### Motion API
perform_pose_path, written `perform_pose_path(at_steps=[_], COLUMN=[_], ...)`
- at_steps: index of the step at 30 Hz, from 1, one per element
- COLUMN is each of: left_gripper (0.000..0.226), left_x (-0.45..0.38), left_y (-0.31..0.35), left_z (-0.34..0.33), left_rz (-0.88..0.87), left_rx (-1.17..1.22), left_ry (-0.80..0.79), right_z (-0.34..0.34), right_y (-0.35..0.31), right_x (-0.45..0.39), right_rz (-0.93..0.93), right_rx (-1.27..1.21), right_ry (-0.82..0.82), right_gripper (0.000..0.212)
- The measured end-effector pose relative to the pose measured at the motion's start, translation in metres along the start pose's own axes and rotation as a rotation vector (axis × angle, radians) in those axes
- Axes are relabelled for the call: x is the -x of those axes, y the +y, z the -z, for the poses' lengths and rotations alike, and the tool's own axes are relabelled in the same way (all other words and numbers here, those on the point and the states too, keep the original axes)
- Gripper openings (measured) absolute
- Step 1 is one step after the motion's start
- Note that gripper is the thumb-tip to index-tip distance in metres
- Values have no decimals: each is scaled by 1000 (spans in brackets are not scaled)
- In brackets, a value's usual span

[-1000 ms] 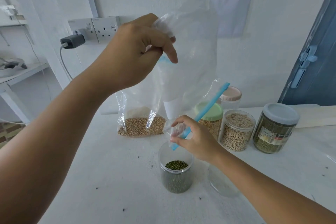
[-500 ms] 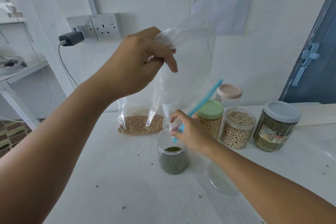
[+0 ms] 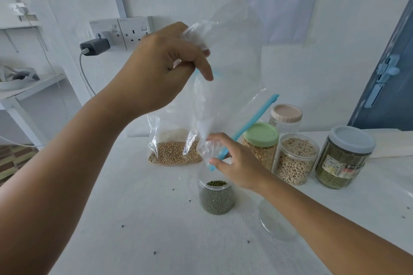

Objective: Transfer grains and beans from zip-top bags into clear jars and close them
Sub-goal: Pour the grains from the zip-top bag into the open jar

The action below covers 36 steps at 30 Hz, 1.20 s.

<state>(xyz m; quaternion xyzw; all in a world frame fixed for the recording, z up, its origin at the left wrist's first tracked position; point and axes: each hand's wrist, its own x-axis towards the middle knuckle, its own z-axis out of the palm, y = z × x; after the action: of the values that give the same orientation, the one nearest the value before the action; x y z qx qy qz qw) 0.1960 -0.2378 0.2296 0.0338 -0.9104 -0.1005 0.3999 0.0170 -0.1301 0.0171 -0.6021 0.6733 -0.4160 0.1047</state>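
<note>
White bench [image 3: 111,219] against a white wall. Left hand [image 3: 161,69] pinches an upturned, seemingly empty bag [image 3: 225,87]; right hand [image 3: 234,163] pinches its mouth just above the open, bean-filled jar [image 3: 216,196]. Lid unfitted; a full bag [image 3: 174,147] waits behind the jar.

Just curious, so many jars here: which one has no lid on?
The small jar of green mung beans under the right hand. The four behind wear lids.
</note>
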Motion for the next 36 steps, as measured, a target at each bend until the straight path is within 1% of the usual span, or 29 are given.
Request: perform_pose_path(at_steps=[2, 5, 9, 12, 16, 18, 20, 24, 29, 32, 33, 34, 36], left_gripper=[38, 38, 39, 40, 43, 44, 46, 44, 44, 45, 45, 45, 45], left_x=[0, 0, 0, 1, -1, -3, -4, -7, -6, -5, -5, -5, -6], left_y=[-1, -1, -2, -3, -4, -4, -3, -3, -3, -1, -1, -1, -3], left_z=[0, 2, 3, 1, 6, 7, 8, 10, 8, 6, 6, 7, 8], left_rz=[-2, 7, 9, 7, 6, -1, -8, -23, -13, -7, -5, -2, 2], left_rx=[-11, -15, -29, -32, -29, -38, -40, -48, -38, -37, -41, -46, -58], left_ry=[-2, 3, 4, 4, 19, 24, 35, 69, 68, 69, 72, 75, 78], right_z=[-1, -1, -2, 0, 0, 1, 2, 4, 2, 2, 1, 1, 2], right_y=[2, 6, 14, 16, 14, 13, 10, 2, 5, 6, 7, 8, 10], right_x=[1, 6, 10, 8, 12, 13, 13, 12, 7, 4, 3, 3, 3], right_rz=[27, -8, -59, -92, -73, -50, -21, -36, -54, -44, -30, -7, 25], right_rx=[6, -54, -31, -27, -31, -11, 4, -36, -68, -51, -35, -15, -20], right_ry=[12, 83, 58, 88, 160, 158, 117, 62, 161, 169, 153, 127, 76], right_gripper=[35, 24, 13, 13, 14, 15, 16, 25, 36, 47, 48, 44, 25])
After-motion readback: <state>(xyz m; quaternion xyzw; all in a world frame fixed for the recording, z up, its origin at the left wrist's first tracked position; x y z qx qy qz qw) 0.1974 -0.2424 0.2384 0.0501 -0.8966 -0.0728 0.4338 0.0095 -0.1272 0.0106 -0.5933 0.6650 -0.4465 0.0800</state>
